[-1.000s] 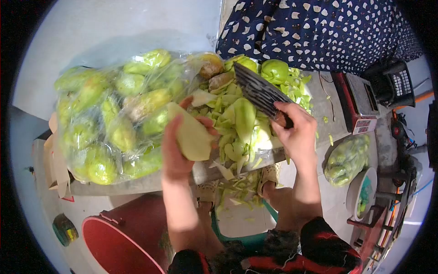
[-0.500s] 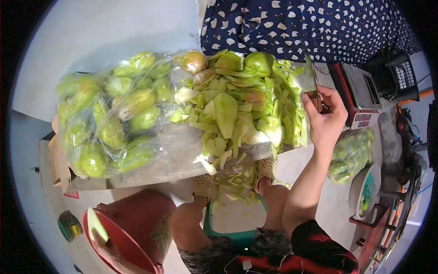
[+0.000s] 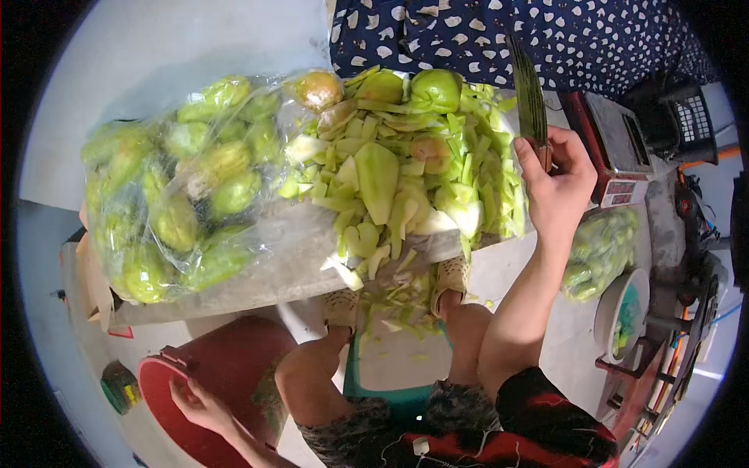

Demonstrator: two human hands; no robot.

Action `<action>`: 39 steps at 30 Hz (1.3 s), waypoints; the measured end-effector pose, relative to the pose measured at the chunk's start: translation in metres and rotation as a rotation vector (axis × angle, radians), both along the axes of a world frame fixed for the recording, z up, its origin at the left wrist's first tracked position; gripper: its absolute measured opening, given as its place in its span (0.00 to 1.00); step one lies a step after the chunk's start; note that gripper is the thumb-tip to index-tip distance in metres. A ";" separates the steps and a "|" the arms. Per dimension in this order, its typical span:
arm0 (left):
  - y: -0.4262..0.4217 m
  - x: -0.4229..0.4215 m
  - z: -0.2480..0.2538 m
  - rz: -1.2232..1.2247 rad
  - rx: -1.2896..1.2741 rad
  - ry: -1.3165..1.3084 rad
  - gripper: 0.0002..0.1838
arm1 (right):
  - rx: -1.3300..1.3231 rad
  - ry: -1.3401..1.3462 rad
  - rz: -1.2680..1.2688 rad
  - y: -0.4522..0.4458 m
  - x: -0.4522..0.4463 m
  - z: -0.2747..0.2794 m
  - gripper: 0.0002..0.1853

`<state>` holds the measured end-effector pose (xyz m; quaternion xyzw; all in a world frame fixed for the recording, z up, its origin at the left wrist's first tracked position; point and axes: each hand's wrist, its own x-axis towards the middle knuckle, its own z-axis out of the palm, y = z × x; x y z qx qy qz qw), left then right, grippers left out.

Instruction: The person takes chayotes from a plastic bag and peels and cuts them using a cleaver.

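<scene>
My right hand (image 3: 560,168) is closed on the handle of a knife (image 3: 529,97), whose dark, streaked blade points up beside the peel pile. At the mouth of the red bucket (image 3: 234,374), my left hand (image 3: 201,405) has its fingers apart and nothing in them. On the grey bench (image 3: 289,261) lies a heap of green peelings (image 3: 468,187) with a pale cut piece (image 3: 377,183) on top. Whole green fruit (image 3: 435,90) and a brownish one (image 3: 318,90) sit at the heap's back edge. Left of it is a clear plastic bag (image 3: 175,187) full of green fruit.
A red scale (image 3: 612,148) and a black basket (image 3: 686,125) stand at the right. Below them are another bag of green produce (image 3: 601,253) and a white basin (image 3: 620,312). Peelings (image 3: 394,312) litter the floor between my feet. Patterned navy cloth (image 3: 484,43) hangs behind.
My left hand has moved from over the bench down to the red bucket and released the pale peeled piece there. My right hand has shifted right with the knife, whose blade now points up.
</scene>
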<state>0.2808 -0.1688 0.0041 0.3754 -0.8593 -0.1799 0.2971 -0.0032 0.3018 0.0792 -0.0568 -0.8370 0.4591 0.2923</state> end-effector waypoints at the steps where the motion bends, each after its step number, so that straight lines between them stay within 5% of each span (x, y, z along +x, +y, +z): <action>1: 0.023 -0.030 0.009 -0.127 -0.034 0.126 0.17 | -0.002 -0.004 -0.003 0.000 0.000 -0.001 0.10; 6: 0.136 -0.176 0.019 -1.018 -0.105 -0.205 0.24 | -0.023 0.024 0.033 -0.001 -0.002 -0.007 0.08; 8: 0.168 -0.229 -0.002 -1.215 -0.078 -0.125 0.30 | -0.012 0.017 0.036 -0.001 -0.002 -0.006 0.09; 13: 0.210 -0.323 -0.031 -1.499 -0.524 -0.265 0.37 | -0.039 0.013 0.047 0.003 -0.005 -0.010 0.09; 22: 0.215 -0.349 -0.021 -1.691 -0.635 -0.417 0.42 | -0.022 -0.032 0.046 -0.001 -0.003 -0.004 0.10; 25: 0.212 -0.349 -0.016 -1.595 -0.481 -0.506 0.37 | -0.085 -0.022 0.079 -0.004 -0.004 -0.008 0.10; 28: 0.206 -0.354 -0.037 -1.504 0.044 -0.173 0.32 | -0.034 -0.040 0.104 -0.010 -0.003 -0.006 0.09; 29: 0.202 -0.354 -0.041 -1.489 0.037 -0.172 0.32 | -0.199 -0.086 0.203 -0.015 -0.001 -0.003 0.08; 31: 0.203 -0.343 -0.026 -1.171 0.967 -0.043 0.28 | -0.369 -0.139 0.318 -0.023 0.004 0.003 0.07; 33: 0.195 -0.326 -0.015 -1.171 1.143 0.145 0.26 | -0.548 -0.229 0.443 -0.035 0.009 0.007 0.05; 35: 0.188 -0.304 0.008 -0.959 1.960 0.481 0.30 | -0.566 -0.306 0.485 -0.048 0.014 0.005 0.05; 39: 0.169 -0.286 0.013 -1.036 2.112 0.501 0.34 | -0.579 -0.589 0.605 -0.082 0.021 -0.009 0.16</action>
